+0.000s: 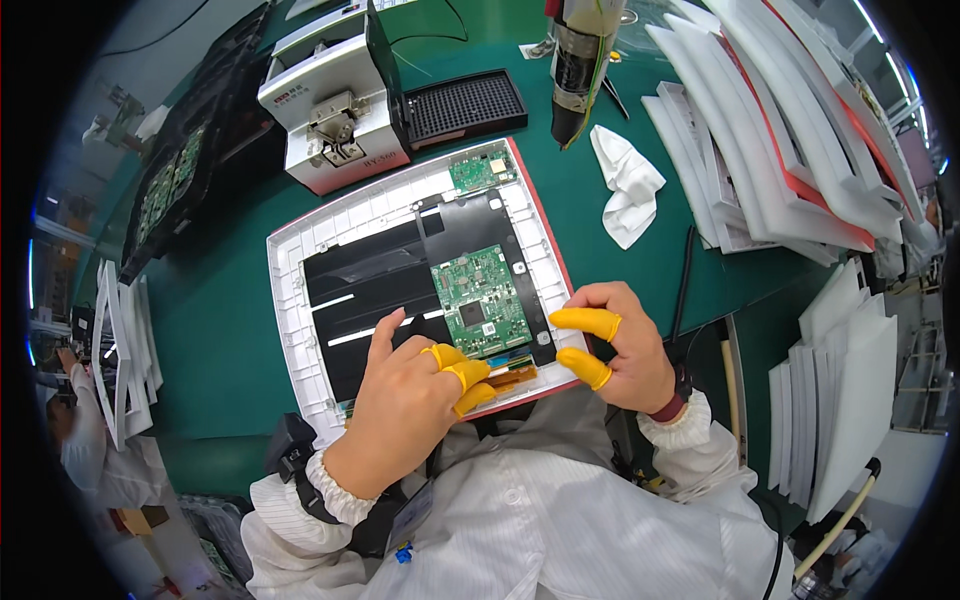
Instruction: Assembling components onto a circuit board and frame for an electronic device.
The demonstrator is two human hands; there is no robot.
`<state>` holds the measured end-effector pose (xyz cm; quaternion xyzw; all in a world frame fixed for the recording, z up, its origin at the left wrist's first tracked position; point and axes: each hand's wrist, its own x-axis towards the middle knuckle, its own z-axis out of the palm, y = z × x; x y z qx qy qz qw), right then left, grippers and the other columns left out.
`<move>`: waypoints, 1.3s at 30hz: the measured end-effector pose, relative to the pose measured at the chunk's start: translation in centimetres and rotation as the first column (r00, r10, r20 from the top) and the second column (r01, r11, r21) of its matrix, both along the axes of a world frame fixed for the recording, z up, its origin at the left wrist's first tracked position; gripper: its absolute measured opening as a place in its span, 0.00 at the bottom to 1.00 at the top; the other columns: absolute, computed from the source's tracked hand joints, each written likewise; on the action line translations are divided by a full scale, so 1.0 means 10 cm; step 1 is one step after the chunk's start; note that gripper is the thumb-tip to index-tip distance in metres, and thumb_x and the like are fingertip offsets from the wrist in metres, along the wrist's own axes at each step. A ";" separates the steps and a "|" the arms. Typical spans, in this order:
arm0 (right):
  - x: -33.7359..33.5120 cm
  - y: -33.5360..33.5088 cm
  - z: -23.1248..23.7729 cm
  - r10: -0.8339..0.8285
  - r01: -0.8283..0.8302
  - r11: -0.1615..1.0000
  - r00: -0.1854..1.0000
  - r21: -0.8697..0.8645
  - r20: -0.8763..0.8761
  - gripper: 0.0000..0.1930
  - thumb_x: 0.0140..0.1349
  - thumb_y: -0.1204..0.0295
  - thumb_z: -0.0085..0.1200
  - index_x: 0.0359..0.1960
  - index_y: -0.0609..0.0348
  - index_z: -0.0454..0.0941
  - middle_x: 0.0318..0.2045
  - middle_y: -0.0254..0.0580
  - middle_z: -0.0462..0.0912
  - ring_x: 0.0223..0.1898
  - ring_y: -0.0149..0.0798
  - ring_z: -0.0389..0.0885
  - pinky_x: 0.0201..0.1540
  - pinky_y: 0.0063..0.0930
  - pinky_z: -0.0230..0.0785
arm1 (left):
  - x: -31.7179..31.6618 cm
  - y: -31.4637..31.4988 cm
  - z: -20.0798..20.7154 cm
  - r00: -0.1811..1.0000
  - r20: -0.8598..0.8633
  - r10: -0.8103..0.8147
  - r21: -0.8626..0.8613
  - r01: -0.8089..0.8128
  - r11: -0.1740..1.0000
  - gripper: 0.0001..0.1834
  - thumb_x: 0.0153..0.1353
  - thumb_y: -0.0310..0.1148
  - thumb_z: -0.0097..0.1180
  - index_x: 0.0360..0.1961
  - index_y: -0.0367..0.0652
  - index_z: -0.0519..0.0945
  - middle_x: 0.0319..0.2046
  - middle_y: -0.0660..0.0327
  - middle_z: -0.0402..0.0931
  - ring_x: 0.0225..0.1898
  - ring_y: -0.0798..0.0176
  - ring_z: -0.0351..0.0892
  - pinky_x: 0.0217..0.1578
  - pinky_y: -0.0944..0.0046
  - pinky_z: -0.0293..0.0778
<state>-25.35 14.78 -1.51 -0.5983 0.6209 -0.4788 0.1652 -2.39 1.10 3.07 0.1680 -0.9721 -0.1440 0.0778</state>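
Note:
A white plastic display housing [287,318] with a red outer edge lies face down on the bench. Its back shows a black panel [362,262] and a green circuit board [482,298] with a square chip. My left hand [405,405] reaches over the housing's near side. Its yellow-cotted thumb and fingers close together at an orange ribbon cable [516,379] below the board; the fingertips' exact hold is partly hidden. My right hand [625,350] is at the housing's right edge, with yellow-cotted thumb and forefinger spread apart and nothing between them. A smaller green board [480,173] sits in the far right corner.
Behind the housing stand a white bench machine [345,110] and a black gridded tray [465,108]. A dark-handled tool [578,90] hangs above. Crumpled white cloth [627,187] lies right, before stacked white foam sheets [770,130]. A black tray of boards [180,185] stands left.

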 end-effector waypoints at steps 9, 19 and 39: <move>0.23 -0.10 0.14 0.035 -0.032 0.999 0.975 0.016 -0.220 0.17 0.52 0.74 0.69 0.46 0.53 0.84 0.40 0.33 0.80 0.44 0.42 0.76 0.50 0.36 0.61 | -0.02 0.03 -0.05 0.998 -0.046 0.038 0.015 -0.038 0.999 0.10 0.47 0.26 0.71 0.33 0.41 0.89 0.33 0.59 0.84 0.36 0.60 0.79 0.65 0.43 0.62; 0.30 -0.15 0.12 0.035 -0.011 0.995 0.969 0.097 -0.244 0.15 0.59 0.76 0.63 0.49 0.61 0.81 0.36 0.37 0.81 0.41 0.41 0.75 0.48 0.39 0.57 | -0.15 0.16 -0.18 0.981 -0.177 0.076 0.033 -0.071 0.997 0.14 0.47 0.29 0.73 0.38 0.46 0.89 0.30 0.65 0.82 0.42 0.61 0.79 0.66 0.40 0.57; 0.17 -0.09 0.01 0.133 -0.114 0.990 0.956 0.088 -0.261 0.11 0.50 0.72 0.70 0.35 0.59 0.83 0.41 0.38 0.78 0.47 0.44 0.73 0.52 0.41 0.62 | -0.23 0.21 -0.25 0.966 -0.217 0.140 0.010 -0.141 0.990 0.07 0.48 0.30 0.71 0.30 0.44 0.89 0.26 0.65 0.78 0.46 0.60 0.78 0.70 0.25 0.39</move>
